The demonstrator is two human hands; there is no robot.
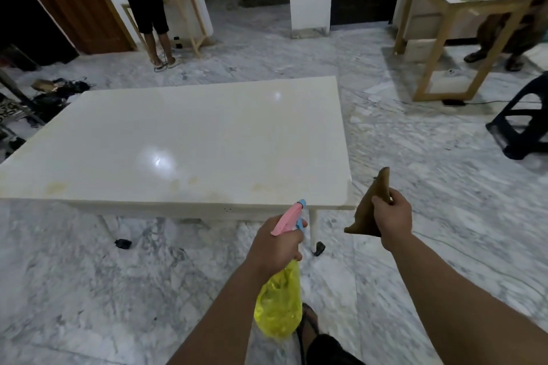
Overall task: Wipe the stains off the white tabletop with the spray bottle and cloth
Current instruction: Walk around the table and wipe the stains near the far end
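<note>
Faintly yellow-stained white tabletop [184,139]; left hand [275,246] grips yellow spray bottle [278,305], right hand [393,216] brown cloth [370,210].

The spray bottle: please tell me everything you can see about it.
The spray bottle has a translucent yellow body, apparently plastic, and a pink spray head with a light blue nozzle and trigger. The left hand holds it by the neck, fingers curled round it below the head. It is tilted, nozzle aimed forward toward the near edge of the white table, which it does not touch. Its liquid level cannot be told.
</note>
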